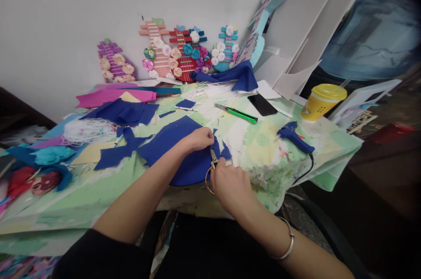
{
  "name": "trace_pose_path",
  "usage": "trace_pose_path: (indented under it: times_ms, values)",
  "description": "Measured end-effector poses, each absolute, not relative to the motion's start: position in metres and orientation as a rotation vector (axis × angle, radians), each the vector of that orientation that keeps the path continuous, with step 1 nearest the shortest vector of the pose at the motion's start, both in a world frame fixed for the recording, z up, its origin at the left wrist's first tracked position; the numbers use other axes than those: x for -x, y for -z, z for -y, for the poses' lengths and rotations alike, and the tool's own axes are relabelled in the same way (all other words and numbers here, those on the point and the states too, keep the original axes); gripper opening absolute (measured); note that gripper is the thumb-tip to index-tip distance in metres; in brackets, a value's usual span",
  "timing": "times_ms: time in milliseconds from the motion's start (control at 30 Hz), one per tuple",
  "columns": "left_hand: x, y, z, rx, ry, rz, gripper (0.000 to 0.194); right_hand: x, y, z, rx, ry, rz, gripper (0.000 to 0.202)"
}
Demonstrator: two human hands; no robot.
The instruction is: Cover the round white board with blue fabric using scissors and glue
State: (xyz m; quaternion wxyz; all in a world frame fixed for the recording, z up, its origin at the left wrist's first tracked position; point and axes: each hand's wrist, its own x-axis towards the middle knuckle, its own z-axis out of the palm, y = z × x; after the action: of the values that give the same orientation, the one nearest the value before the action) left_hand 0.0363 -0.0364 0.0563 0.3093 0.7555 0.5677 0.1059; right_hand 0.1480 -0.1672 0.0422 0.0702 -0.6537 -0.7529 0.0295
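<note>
A large piece of dark blue fabric [177, 143] lies at the table's front edge. My left hand [201, 138] pinches its right edge, fingers closed. Just right of and below it, my right hand [230, 182] is wrapped round the scissors [213, 159], one gold handle loop showing below the fingers. The scissor blades point up at the fabric's edge, close to my left fingertips. Small blue scraps [225, 151] lie right beside the blades.
A green cutter [241, 115], black phone [262, 105], blue glue gun [295, 137] and yellow-lidded cup [322, 101] are on the right. Blue fabric [123, 111], pink sheets [115, 96] and white strings [88, 130] lie left. Flowered guitar shapes [184, 57] lean on the wall.
</note>
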Motion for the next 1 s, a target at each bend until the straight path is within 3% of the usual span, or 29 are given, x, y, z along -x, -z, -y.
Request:
trace_pose_path:
  times_ms: [233,433,600,800,1000]
  values:
    - [-0.010,-0.067,0.048,-1.966,-0.469,-1.370,0.013,-0.171,-0.048,0.164,2.085,-0.104,2.221,0.023]
    - [0.019,-0.060,0.060,-2.305,-0.424,-1.223,0.024,-0.219,-0.049,0.147,2.020,-0.117,2.034,0.028]
    - [0.012,-0.045,0.070,-2.604,-0.431,-1.296,0.007,-0.227,-0.048,0.144,1.868,-0.069,2.246,0.029]
    - [0.005,-0.038,0.071,-2.953,-0.330,-1.197,0.028,-0.222,-0.047,0.140,1.723,-0.023,2.446,0.029]
    - [0.004,-0.040,0.066,-2.945,-0.310,-1.224,0.025,-0.222,-0.046,0.127,1.633,-0.004,2.529,0.027]
